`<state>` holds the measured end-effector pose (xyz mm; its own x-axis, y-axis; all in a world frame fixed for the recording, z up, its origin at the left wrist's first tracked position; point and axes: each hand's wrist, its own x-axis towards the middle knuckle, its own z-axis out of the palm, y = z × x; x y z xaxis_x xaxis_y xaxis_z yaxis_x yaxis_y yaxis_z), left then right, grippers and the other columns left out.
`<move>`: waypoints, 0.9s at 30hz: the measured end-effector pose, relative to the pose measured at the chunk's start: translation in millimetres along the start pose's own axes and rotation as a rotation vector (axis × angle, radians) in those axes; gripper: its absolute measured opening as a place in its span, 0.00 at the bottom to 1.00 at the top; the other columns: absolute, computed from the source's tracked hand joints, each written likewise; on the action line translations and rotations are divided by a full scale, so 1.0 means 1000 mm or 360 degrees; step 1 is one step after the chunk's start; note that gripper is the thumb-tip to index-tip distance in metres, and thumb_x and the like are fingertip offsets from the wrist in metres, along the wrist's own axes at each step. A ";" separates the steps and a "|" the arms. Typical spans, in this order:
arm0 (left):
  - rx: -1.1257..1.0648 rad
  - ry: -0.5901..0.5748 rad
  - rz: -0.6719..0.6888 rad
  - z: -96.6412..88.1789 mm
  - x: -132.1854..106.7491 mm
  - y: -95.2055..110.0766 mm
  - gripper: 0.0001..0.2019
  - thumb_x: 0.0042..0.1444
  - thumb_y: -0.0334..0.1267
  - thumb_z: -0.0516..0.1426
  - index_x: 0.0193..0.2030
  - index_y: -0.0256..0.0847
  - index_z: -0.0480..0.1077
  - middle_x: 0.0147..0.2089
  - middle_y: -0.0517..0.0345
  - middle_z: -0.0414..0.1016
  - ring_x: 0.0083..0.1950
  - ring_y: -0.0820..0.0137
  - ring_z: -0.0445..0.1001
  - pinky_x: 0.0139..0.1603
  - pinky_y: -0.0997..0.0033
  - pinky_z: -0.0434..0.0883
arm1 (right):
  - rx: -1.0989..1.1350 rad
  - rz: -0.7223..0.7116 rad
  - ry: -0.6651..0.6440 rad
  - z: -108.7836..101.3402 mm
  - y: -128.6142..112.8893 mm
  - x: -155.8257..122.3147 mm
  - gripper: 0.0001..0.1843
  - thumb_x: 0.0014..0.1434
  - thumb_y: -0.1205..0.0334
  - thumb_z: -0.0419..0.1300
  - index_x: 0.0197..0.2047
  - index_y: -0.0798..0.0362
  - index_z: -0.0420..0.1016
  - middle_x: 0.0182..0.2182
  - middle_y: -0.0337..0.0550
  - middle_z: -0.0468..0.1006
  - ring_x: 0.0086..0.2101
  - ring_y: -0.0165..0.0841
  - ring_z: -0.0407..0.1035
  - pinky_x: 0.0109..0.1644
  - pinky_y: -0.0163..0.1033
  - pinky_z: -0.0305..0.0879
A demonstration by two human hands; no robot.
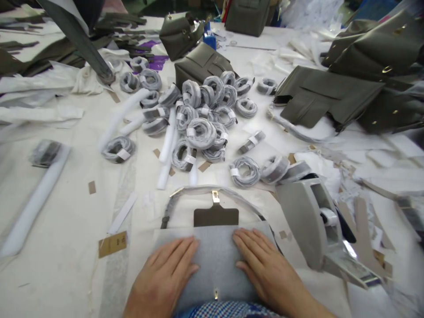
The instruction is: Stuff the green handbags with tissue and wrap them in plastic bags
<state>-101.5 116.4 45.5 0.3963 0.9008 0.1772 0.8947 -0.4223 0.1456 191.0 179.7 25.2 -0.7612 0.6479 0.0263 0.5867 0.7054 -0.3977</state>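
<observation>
A handbag lies in front of me under a thin, translucent white wrapping sheet (217,251). My left hand (165,274) rests flat on the sheet's left side, fingers stretched out. On its right side my right hand (265,269) lies flat too, fingers extended. Past the sheet's far edge sticks out a dark olive flap tab (216,217) with a gold clasp (215,197). Behind it arches the bag's handle (221,189), wrapped in clear film. Near my body a small gold fitting (216,294) shows on the sheet.
Several wrapped strap coils (201,133) are heaped beyond the bag. A grey tape dispenser (308,221) stands to the right. Olive bags (324,95) lie at the back right. White foam tubes (36,203) and a brown card (112,244) lie to the left.
</observation>
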 end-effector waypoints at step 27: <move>-0.0059 -0.0126 -0.0116 0.008 0.024 0.011 0.18 0.71 0.44 0.43 0.51 0.40 0.72 0.43 0.54 0.79 0.43 0.63 0.77 0.55 0.52 0.67 | -0.0088 0.0272 -0.0403 -0.014 -0.003 0.036 0.15 0.62 0.49 0.63 0.45 0.49 0.67 0.27 0.39 0.78 0.30 0.41 0.73 0.35 0.40 0.56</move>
<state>-80.2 134.2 43.5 0.3468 0.9339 0.0874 0.9141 -0.3574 0.1913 165.7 204.6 39.8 -0.6906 0.6715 -0.2688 0.7212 0.6113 -0.3257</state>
